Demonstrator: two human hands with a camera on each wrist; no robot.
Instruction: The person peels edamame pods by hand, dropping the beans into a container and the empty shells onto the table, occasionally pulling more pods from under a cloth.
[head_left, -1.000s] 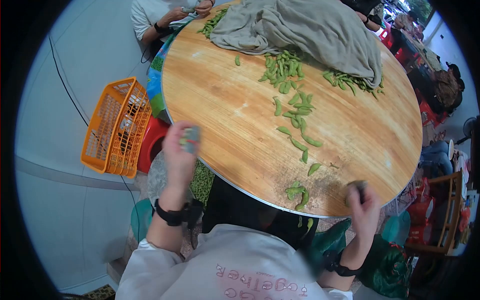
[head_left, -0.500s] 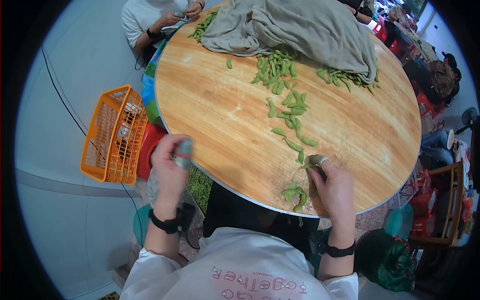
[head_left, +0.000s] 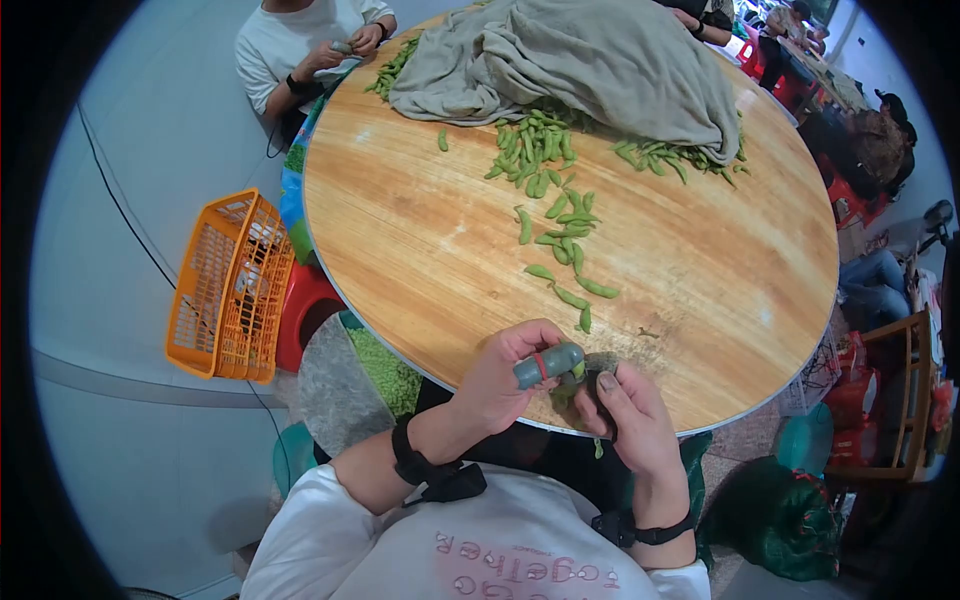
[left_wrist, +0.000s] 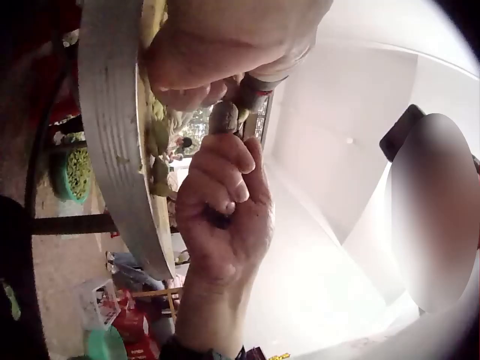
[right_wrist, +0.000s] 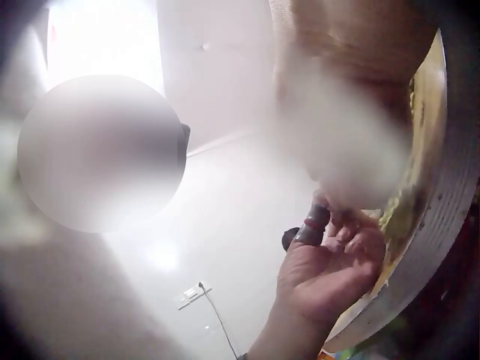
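Note:
My left hand [head_left: 500, 385] and right hand [head_left: 640, 420] meet over the near edge of the round wooden table [head_left: 420, 230]. A green soybean pod [head_left: 577, 371] is pinched between them, partly hidden by the fingers. The left thumb wears a grey-green finger sleeve [head_left: 545, 367] with a red band, its tip at the pod. On a right fingertip is a dark cover [head_left: 601, 362]; in the left wrist view the other right fingers [left_wrist: 217, 176] curl toward the palm. A trail of loose pods [head_left: 570, 298] leads away from the hands.
Across the table, a grey cloth [head_left: 590, 70] covers a heap of pods [head_left: 535, 145]. Shelled beans [head_left: 388, 370] lie below the table edge at left, beside a grey round surface [head_left: 340, 375]. An orange crate [head_left: 225, 290] stands farther left. Another person [head_left: 310, 60] sits at the far left.
My right hand reached in from the right, took a pod from the trail and drew it back. The left hand came over from the left table edge to meet it.

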